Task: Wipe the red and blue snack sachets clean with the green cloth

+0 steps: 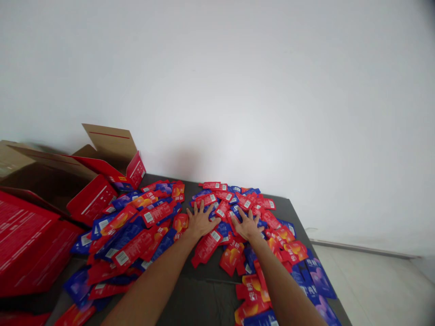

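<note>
Red and blue pouches with spouted ends lie in two loose heaps on a dark table (197,290). My left hand (200,221) lies palm down with fingers spread at the left edge of the right-hand heap. Just below it rests a red pouch (207,246) showing its barcode. My right hand (248,225) is also palm down, fingers apart, on the middle of the same heap. Under and around its fingers are red and blue pouches, partly hidden. A red pouch with orange fruit print (232,257) lies below my hands. Neither hand grips anything.
The left heap of pouches (136,244) reaches toward the open red cartons (91,199) at the left. Another open carton (131,170) stands behind, against the white wall (217,90). Blue pouches (319,276) lie along the table's right edge, beyond which is pale floor (367,271).
</note>
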A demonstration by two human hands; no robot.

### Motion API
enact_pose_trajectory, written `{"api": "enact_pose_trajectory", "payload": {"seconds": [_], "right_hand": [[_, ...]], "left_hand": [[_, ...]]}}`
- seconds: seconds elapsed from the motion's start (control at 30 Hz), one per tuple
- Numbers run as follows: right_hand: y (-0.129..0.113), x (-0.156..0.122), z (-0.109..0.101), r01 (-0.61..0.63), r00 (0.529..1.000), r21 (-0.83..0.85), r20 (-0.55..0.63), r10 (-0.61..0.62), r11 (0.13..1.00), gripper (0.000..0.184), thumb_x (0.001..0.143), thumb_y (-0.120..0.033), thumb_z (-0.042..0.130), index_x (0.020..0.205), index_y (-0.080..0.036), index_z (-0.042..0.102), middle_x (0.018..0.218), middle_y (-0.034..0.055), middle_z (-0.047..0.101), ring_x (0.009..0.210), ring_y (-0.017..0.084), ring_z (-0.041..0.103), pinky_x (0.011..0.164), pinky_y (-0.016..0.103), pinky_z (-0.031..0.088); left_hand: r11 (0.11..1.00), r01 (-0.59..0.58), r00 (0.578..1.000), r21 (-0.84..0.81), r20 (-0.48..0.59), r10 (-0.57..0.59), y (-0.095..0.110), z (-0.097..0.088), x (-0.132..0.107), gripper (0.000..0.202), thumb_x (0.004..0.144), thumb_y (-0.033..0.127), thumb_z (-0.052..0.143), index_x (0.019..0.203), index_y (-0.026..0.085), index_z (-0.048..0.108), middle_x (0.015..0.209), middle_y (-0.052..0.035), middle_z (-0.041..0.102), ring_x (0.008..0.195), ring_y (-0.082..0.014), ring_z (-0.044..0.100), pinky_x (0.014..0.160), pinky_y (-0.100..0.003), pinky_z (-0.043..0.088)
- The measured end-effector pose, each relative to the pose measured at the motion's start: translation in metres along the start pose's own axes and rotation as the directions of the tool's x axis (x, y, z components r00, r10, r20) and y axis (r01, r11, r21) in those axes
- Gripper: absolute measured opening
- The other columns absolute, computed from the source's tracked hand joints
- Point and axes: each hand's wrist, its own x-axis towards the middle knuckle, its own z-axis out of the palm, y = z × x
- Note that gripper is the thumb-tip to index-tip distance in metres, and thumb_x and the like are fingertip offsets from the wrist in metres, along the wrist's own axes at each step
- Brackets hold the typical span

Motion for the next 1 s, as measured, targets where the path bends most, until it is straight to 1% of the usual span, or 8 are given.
{"api": "enact_pose_trajectory", "payload": {"seconds": [0.1,0.17,0.3,0.37,0.53,0.77,0.87,1.0], "right_hand": [[0.002,-0.009,0.003,0.028,1.000,0.011,-0.009,-0.027,1.000,0.079,0.083,-0.079,0.036,0.153,-0.042,0.025,0.164,0.0061,0.013,0.146,0.050,0.000,0.101,0.081,0.011],[0.003,-0.019,0.005,0.039,0.999,0.006,-0.024,-0.039,0.999,0.076,0.084,-0.078,0.035,0.152,-0.045,0.027,0.164,0.0038,0.014,0.146,0.050,0.003,0.101,0.081,0.013],[0.010,-0.043,0.009,0.052,0.998,-0.013,-0.025,-0.052,0.999,0.074,0.085,-0.078,0.035,0.151,-0.045,0.028,0.163,0.0020,0.015,0.146,0.049,0.006,0.101,0.081,0.015],[0.015,-0.056,0.011,0.065,0.997,-0.020,-0.031,-0.065,0.998,0.074,0.085,-0.077,0.035,0.151,-0.045,0.027,0.163,0.0015,0.016,0.146,0.049,0.007,0.101,0.081,0.017],[0.028,-0.090,0.016,0.077,0.996,-0.041,-0.048,-0.079,0.996,0.071,0.087,-0.074,0.034,0.152,-0.046,0.024,0.163,-0.0004,0.017,0.146,0.047,0.008,0.101,0.080,0.019],[0.043,-0.139,0.022,0.093,0.994,-0.060,-0.053,-0.096,0.994,0.066,0.089,-0.070,0.036,0.151,-0.047,0.028,0.163,-0.0004,0.020,0.147,0.047,0.009,0.100,0.079,0.022],[0.049,-0.162,0.025,0.088,0.995,-0.084,-0.049,-0.092,0.993,0.065,0.090,-0.068,0.038,0.151,-0.046,0.028,0.163,-0.0015,0.020,0.148,0.044,0.006,0.103,0.077,0.023],[0.061,-0.190,0.030,0.097,0.994,-0.093,-0.051,-0.102,0.991,0.066,0.090,-0.067,0.038,0.151,-0.044,0.030,0.163,-0.0010,0.020,0.148,0.043,0.006,0.104,0.075,0.024]], "left_hand": [[0.999,-0.036,0.998,0.008,-0.060,0.037,0.007,0.008,-0.016,0.082,0.079,0.083,0.028,0.145,0.037,0.045,0.163,-0.0088,0.024,0.148,-0.0448,0.012,0.113,-0.070,0.003],[0.999,-0.047,0.997,0.006,-0.060,0.047,0.011,0.011,-0.028,0.079,0.081,0.082,0.028,0.138,0.033,0.054,0.162,-0.0089,0.027,0.147,-0.0439,0.016,0.114,-0.068,0.005],[0.998,-0.065,0.996,-0.014,-0.068,0.064,0.016,0.016,-0.051,0.077,0.083,0.080,0.029,0.132,0.030,0.060,0.161,-0.0076,0.029,0.148,-0.0406,0.017,0.118,-0.061,0.008],[0.998,-0.063,0.995,-0.015,-0.074,0.061,0.018,0.019,-0.064,0.076,0.083,0.079,0.030,0.131,0.029,0.061,0.161,-0.0064,0.029,0.149,-0.0391,0.015,0.119,-0.058,0.009],[0.998,-0.065,0.996,-0.016,-0.068,0.064,0.024,0.025,-0.099,0.076,0.084,0.078,0.029,0.132,0.029,0.061,0.161,-0.0048,0.029,0.149,-0.0382,0.013,0.120,-0.057,0.008],[0.997,-0.070,0.997,-0.044,-0.026,0.069,0.030,0.023,-0.149,0.077,0.085,0.077,0.028,0.134,0.027,0.060,0.162,-0.0054,0.027,0.150,-0.0367,0.010,0.121,-0.053,0.006],[0.994,-0.078,0.997,-0.073,-0.027,0.076,0.032,0.023,-0.173,0.076,0.085,0.075,0.029,0.139,0.029,0.056,0.162,-0.0030,0.028,0.150,-0.0369,0.008,0.121,-0.053,0.007],[0.994,-0.076,0.997,-0.084,-0.010,0.075,0.036,0.028,-0.204,0.073,0.086,0.073,0.032,0.142,0.031,0.052,0.161,-0.0012,0.028,0.151,-0.0374,0.006,0.121,-0.055,0.006]]}}
